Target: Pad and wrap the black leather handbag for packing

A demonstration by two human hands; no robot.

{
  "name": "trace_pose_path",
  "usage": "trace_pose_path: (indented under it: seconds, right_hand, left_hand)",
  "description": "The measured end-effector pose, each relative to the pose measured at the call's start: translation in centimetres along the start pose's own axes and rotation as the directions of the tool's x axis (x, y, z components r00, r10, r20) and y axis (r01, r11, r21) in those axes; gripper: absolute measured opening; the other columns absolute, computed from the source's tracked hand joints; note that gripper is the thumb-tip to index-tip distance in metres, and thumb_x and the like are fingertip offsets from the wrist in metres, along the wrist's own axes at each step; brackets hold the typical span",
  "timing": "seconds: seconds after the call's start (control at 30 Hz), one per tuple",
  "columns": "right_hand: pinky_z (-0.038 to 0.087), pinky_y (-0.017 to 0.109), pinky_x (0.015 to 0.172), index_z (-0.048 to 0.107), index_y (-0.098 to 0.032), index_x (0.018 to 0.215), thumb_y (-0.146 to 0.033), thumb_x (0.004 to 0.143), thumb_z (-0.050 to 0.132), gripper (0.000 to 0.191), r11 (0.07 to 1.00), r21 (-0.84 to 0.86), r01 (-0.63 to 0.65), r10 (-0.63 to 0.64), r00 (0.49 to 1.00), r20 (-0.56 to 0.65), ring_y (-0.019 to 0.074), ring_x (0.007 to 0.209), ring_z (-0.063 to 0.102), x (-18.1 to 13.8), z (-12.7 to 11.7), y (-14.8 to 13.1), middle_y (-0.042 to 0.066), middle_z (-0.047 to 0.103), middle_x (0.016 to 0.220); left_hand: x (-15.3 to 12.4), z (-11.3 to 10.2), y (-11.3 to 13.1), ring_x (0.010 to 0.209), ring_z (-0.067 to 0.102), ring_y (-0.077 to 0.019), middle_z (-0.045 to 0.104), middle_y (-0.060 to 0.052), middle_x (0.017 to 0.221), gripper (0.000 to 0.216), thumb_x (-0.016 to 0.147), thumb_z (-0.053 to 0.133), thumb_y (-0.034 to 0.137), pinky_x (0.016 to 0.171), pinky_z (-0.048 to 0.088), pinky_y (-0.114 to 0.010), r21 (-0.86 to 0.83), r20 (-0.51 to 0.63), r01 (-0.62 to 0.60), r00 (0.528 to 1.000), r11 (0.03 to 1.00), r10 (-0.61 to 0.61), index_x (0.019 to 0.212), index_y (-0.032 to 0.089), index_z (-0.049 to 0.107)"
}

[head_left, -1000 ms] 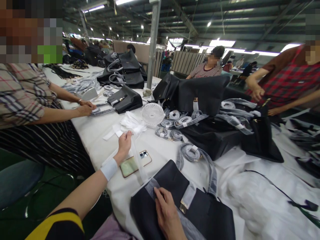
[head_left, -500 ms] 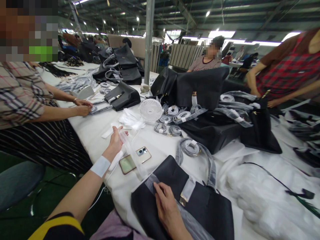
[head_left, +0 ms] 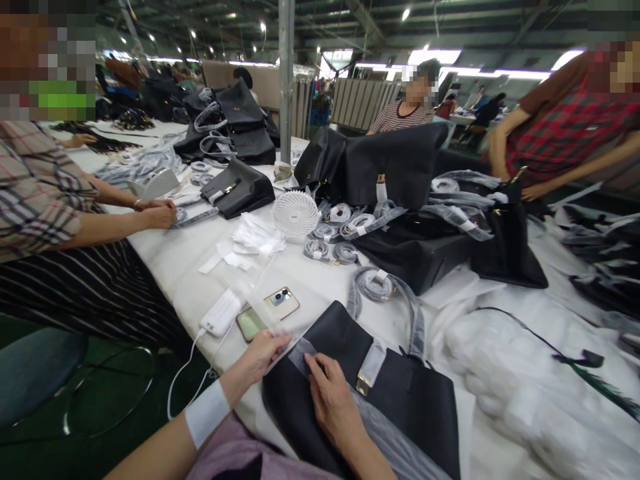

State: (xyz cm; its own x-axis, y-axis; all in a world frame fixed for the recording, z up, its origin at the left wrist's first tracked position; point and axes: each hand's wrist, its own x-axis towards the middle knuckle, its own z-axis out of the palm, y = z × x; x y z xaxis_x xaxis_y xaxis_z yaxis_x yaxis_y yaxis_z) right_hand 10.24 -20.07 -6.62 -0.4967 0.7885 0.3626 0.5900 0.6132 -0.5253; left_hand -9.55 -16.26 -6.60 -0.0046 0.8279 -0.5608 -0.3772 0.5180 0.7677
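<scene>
A black handbag point(head_left: 410, 393) lies in front of me, with a gold clasp point(head_left: 363, 385) and white wrapping round the clasp tab. A translucent plastic strip point(head_left: 301, 355) runs over the bag's left end and across its front. My left hand point(head_left: 267, 352) pinches this strip beside the bag's left edge, and a loose length stands up beyond the fingers. My right hand point(head_left: 334, 400) presses the strip against the bag with thumb and fingertips close together. A wrapped strap point(head_left: 416, 327) attached to the bag lies coiled behind it.
Beyond my left hand lie a phone point(head_left: 283, 301), a white power adapter point(head_left: 220, 313) and white strips point(head_left: 255, 233). A white fan point(head_left: 295, 215) stands mid-table near stacked black bags point(head_left: 390, 160). Foam-like white wrapping point(head_left: 510, 373) fills the right. Co-workers stand left and right.
My left hand has come down and toward the bag, from open fingers by the strip to a pinch near the bag's edge. My right hand stays on the bag.
</scene>
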Motion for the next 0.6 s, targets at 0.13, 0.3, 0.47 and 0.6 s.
trace_pose_path:
  seconds: [0.13,0.3,0.47,0.6]
  right_hand:
    - [0.052,0.045,0.094,0.038,-0.019,0.144,-0.008,0.092,0.039,0.053,0.994,-0.101,0.032,-0.027,0.998,0.048,0.0242,0.112,0.053,-0.1,0.1,0.2,0.013,0.05,0.139]
    - [0.053,0.043,0.09,0.03,-0.02,0.149,-0.006,0.092,0.037,0.059,0.992,-0.113,0.058,-0.045,0.992,0.114,0.0219,0.106,0.054,0.1,0.1,0.1,0.011,0.044,0.147]
    - [0.054,0.043,0.087,0.032,-0.021,0.148,-0.011,0.093,0.042,0.057,0.988,-0.133,0.075,-0.061,0.992,0.11,0.0225,0.105,0.054,0.2,-0.2,-0.1,0.011,0.046,0.146]
    - [0.054,0.044,0.087,0.033,-0.021,0.147,-0.019,0.093,0.049,0.057,0.989,-0.131,0.074,-0.056,0.989,0.133,0.0241,0.107,0.054,0.3,-0.7,-0.4,0.012,0.047,0.145]
  left_hand:
    - [0.9,-0.4,-0.2,0.041,0.042,-0.0096,0.05,0.004,0.046,0.035,0.063,0.077,0.047,0.042,0.028,-0.021,0.081,-0.087,-0.062,0.994,0.995,0.069,0.062,0.017,0.061]
    - [0.8,-0.6,-0.2,0.083,0.062,-0.0217,0.071,-0.005,0.08,0.031,0.071,0.074,0.046,0.068,0.046,-0.026,0.165,-0.088,-0.175,0.978,0.971,0.191,0.083,0.017,0.072]
    - [1.5,0.4,0.2,0.085,0.064,-0.0218,0.072,-0.008,0.089,0.041,0.07,0.074,0.051,0.079,0.048,-0.029,0.154,0.023,-0.157,0.988,0.976,0.155,0.09,0.016,0.072]
    - [1.7,1.0,0.2,0.088,0.066,-0.0254,0.072,-0.014,0.093,0.06,0.071,0.063,0.069,0.083,0.05,-0.035,0.092,0.066,-0.111,0.992,0.99,0.105,0.09,0.013,0.072]
